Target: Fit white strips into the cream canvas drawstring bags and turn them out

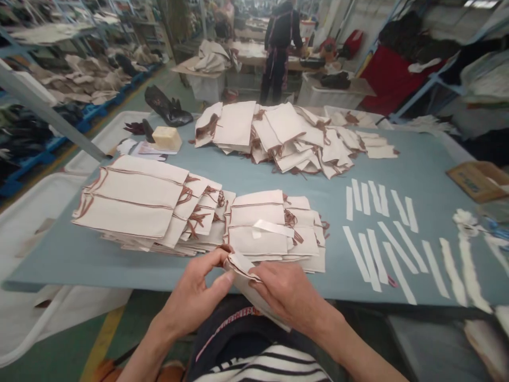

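A cream fabric piece with brown edging is held between my two hands at the table's front edge. My left hand pinches its upper left corner between thumb and fingers. My right hand grips the folded side, its fingers closed over the cloth. The piece's lower part hangs before my apron. Just beyond my hands lies a stack of similar cream pieces with brown thread ends, and a white strip rests across it. To its left is a taller stack of larger pieces.
Several white strips lie in rows on the right of the blue-green table. A loose heap of cream pieces covers the back. A yellowish block sits at back left, a cardboard box at far right. A person stands beyond.
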A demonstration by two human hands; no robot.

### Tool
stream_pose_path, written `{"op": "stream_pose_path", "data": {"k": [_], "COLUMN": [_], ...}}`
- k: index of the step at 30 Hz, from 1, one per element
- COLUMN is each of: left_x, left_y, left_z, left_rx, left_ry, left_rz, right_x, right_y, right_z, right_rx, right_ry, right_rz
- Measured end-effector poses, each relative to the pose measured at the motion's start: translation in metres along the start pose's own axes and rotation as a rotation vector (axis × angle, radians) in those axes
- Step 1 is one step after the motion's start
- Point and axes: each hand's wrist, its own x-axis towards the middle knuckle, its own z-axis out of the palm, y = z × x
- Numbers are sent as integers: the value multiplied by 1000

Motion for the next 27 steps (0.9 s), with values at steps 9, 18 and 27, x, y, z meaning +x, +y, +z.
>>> {"op": "stream_pose_path", "data": {"k": [9,18,27], "left_x": [-6,-10,-6], "left_y": [24,43,39], "left_z": [18,17,27], "left_rx": [-163,-68,-147], "left_ry": [-138,-116,-86], "left_rz": [-68,-23,-17], "right_x": [-4,7,1], "right_y": [-22,-8,-11], "right_z": [-27,-29,-31], "right_rx": [645,1214,1185], "right_ry": [73,-229,-181], "right_rz": [340,356,453]}}
